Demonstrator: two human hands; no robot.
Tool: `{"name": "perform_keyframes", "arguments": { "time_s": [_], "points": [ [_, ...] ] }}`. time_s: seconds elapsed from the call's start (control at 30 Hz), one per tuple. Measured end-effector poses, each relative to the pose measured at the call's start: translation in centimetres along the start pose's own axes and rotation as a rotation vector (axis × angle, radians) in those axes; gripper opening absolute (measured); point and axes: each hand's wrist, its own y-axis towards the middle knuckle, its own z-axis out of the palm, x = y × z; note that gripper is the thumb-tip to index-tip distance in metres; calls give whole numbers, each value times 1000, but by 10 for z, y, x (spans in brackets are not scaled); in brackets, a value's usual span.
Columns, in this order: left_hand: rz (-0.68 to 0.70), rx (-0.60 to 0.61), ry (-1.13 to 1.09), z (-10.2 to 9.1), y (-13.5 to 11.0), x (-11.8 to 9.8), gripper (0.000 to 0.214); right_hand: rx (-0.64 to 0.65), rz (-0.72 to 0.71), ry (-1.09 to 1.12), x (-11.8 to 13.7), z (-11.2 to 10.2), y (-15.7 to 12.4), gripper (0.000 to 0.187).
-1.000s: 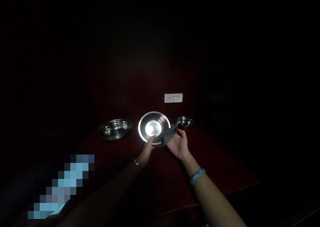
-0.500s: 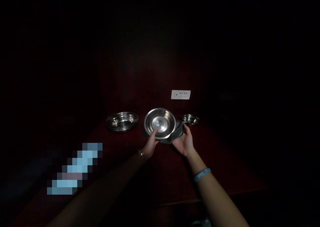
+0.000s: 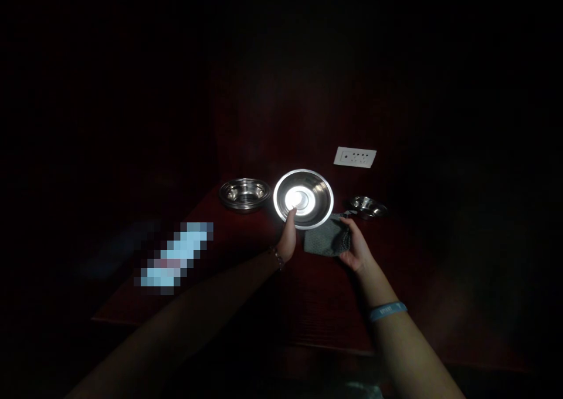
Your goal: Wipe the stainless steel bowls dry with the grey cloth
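A shiny steel bowl (image 3: 319, 202) is tilted so that its inside faces me, with a bright glare on its bottom. My left hand (image 3: 288, 239) grips its near rim, the thumb inside and the other fingers hidden beneath. My right hand (image 3: 357, 249) is closed on a dark grey-green cloth (image 3: 325, 237), which hangs just below the bowl's right side; whether the two touch I cannot tell. Left of the held bowl, a stack of steel bowls (image 3: 245, 195) rests on the dark red table (image 3: 308, 323). Another steel bowl (image 3: 368, 207) lies behind my right hand.
A white wall socket panel (image 3: 355, 157) is set above the table at the back right. On the left of the table lies a pixelated light-blue object (image 3: 178, 258). The table's front edge runs below my hands, and the surroundings are very dark.
My right hand has drawn the cloth out from beneath the bowl to its lower right, so more cloth shows. The bowl has turned and now glares. The whole view has shifted, moving everything rightward.
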Motion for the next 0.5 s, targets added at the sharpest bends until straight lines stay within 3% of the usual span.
{"name": "perform_keyframes", "arguments": {
  "time_s": [0.13, 0.23, 0.33, 0.5],
  "points": [
    [11, -23, -24, 8, -4, -8, 38, -44, 37, -124, -10, 1, 3, 9],
    [-61, 54, -71, 11, -6, -9, 40, -45, 22, -130, -14, 6, 2, 12],
    [-169, 136, -110, 11, -8, -7, 42, -18, 7, -78, -14, 8, 1, 7],
    [-254, 131, -59, 8, -9, -2, 42, 83, -16, 74, -3, -1, -2, 13]
  ]
}}
